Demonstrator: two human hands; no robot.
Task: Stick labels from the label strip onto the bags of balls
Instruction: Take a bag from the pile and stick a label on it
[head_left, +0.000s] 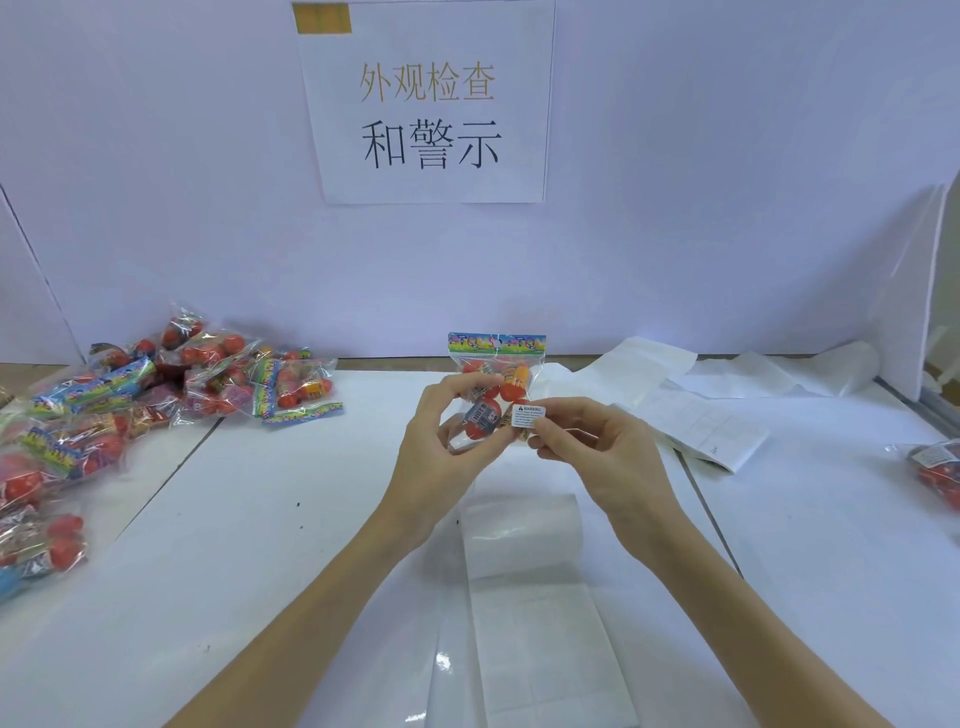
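Label (528, 416) print too small; right-edge bag (937, 467) cropped.

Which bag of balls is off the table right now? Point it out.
The bag held upright between both hands at centre, left hand gripping it, right hand pressing a warning label on. The pile of bags at left lies on the table.

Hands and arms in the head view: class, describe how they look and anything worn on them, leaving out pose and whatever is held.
Both forearms are bare up to the bottom edge of the picture: no sleeves show. The left hand and the right hand wear no gloves, and no rings, watch or bracelet can be seen. The fingers are slender, the nails short and seemingly unpainted. No markings show on either arm.
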